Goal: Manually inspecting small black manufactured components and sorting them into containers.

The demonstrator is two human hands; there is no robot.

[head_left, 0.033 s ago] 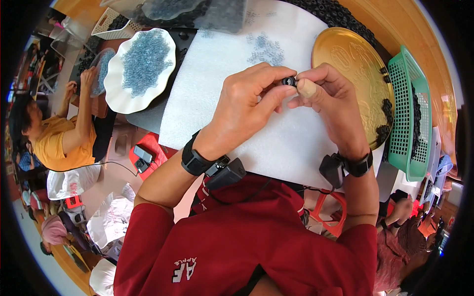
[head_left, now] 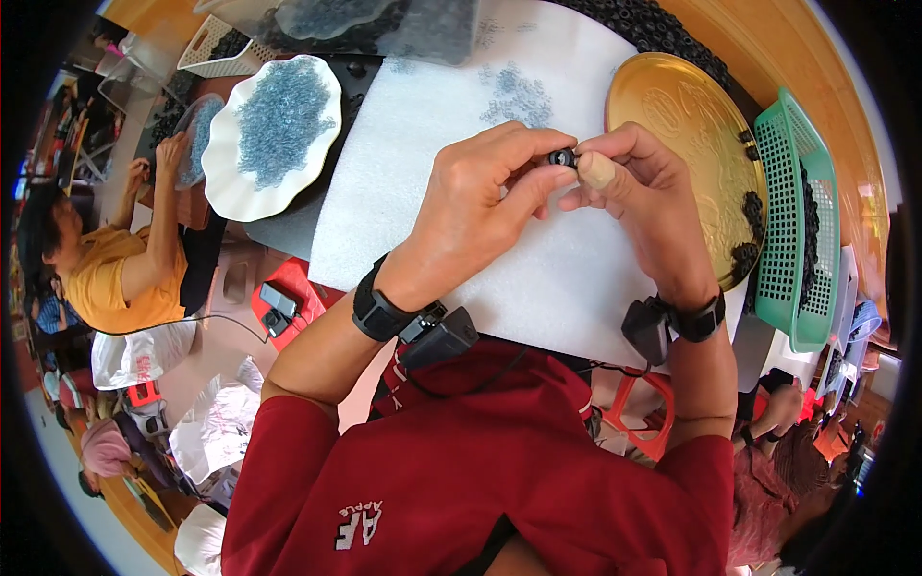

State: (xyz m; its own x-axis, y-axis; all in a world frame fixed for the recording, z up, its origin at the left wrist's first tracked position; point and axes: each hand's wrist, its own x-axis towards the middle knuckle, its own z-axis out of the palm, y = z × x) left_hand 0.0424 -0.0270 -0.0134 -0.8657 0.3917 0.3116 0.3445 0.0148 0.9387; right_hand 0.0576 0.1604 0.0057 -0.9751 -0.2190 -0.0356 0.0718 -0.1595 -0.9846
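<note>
Between the thumb and forefinger of my left hand point(head_left: 480, 192) is a small round black ring-shaped piece point(head_left: 562, 157) with a dark centre and a pale glint. My right hand point(head_left: 643, 182) meets it from the other side, its thumb and forefinger pinched at the piece's edge; whatever lies between those fingertips is too small to make out. A tan covering point(head_left: 596, 171) wraps my right thumb. Both hands are above a white foam sheet point(head_left: 384, 206), on which small clear bluish pieces point(head_left: 519, 96) lie scattered beyond my fingers.
A scalloped white plate point(head_left: 221, 187) of clear bluish pieces stands left. To the right are a round gold tray point(head_left: 672, 86) with black pieces along its edge and a green basket point(head_left: 783, 278). Black rings point(head_left: 663, 29) pile up at the back. A co-worker in yellow point(head_left: 144, 274) sits left.
</note>
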